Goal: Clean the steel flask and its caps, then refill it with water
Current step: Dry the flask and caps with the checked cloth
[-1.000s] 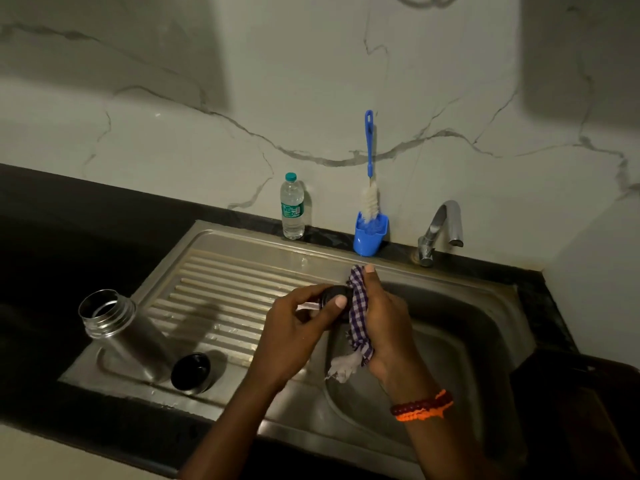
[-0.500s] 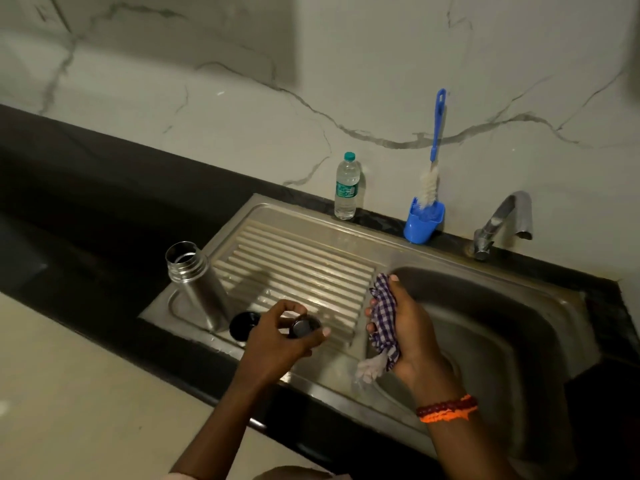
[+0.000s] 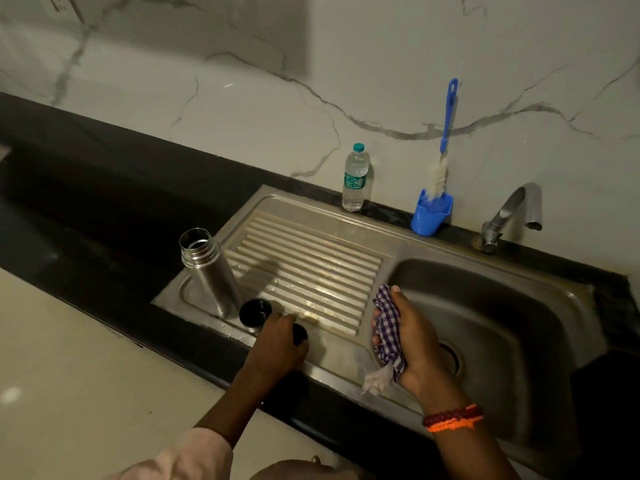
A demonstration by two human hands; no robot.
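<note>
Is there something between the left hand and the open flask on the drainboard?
Yes. A black cap stands on the drainboard between the left hand and the flask, close to the flask's base. The hand itself covers a second dark cap.

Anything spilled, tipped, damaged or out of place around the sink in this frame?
Nothing stands out. The open steel flask stands upright on the ribbed drainboard, a black cap beside it. The left hand sets down a second dark cap; the right hand holds a checked cloth.
</note>
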